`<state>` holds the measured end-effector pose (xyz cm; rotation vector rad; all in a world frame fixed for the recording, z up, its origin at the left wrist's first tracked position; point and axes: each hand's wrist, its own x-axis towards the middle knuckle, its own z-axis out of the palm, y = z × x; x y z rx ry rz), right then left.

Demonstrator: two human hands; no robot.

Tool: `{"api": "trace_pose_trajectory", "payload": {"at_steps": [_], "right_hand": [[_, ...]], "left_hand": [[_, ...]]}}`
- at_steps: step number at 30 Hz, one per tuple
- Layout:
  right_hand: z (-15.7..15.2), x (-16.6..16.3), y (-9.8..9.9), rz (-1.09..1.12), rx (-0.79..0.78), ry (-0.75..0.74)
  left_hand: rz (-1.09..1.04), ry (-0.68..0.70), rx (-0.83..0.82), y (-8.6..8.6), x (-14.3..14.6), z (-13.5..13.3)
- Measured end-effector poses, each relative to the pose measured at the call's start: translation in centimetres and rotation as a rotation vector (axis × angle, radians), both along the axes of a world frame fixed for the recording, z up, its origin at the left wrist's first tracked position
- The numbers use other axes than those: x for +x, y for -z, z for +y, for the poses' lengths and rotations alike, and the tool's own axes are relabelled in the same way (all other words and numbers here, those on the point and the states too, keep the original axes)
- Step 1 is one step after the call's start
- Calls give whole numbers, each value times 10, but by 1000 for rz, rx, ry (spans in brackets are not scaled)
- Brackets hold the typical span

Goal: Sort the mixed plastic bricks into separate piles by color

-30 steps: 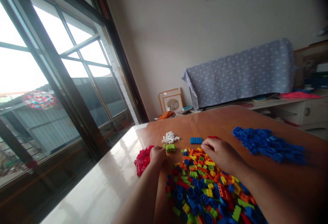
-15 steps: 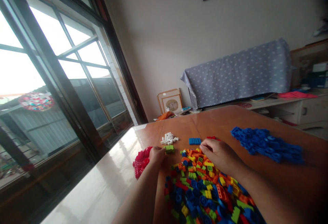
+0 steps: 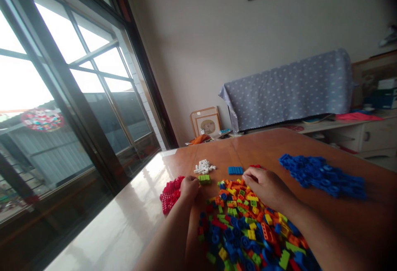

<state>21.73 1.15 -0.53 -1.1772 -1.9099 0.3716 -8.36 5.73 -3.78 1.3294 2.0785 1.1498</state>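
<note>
My left hand (image 3: 189, 187) is closed, its fingertips at the left side of a small row of lime-green toy bricks (image 3: 204, 179). Whatever those fingers may hold is hidden. A heap of pinkish-red bricks (image 3: 171, 194) lies just left of that hand. My right hand (image 3: 263, 183) is closed too, thumb and fingers drawn together at the far edge of a big mixed pile of toy bricks (image 3: 238, 221). Anything in its fingers is too small or covered to name. Close beyond it sit a joined row of blue bricks (image 3: 235, 170) and some red bricks (image 3: 256, 166), partly covered by the hand.
White pieces (image 3: 204, 166) lie in a small heap behind the green row. A long heap of blue pieces (image 3: 322, 175) spreads at the right of the brown table (image 3: 257, 147). Past the table's far edge stands a cabinet (image 3: 372, 134) beside a grey dotted cloth (image 3: 288, 87).
The view has shifted very slightly. Both hands keep nearly the same places beside the green row and at the pile's far edge.
</note>
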Motion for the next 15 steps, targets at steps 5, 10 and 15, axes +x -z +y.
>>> {"api": "trace_pose_trajectory", "payload": {"at_steps": [5,10,15], "right_hand": [[4,5,0,13,-3,25],[4,7,-2,9,-39,15],[4,7,-2,12,-48,13]], "left_hand": [[-43,47,32,-2,4,-6],[-114,208,54,-4,17,-22],[-61,587,23,-13,26,-48]]}}
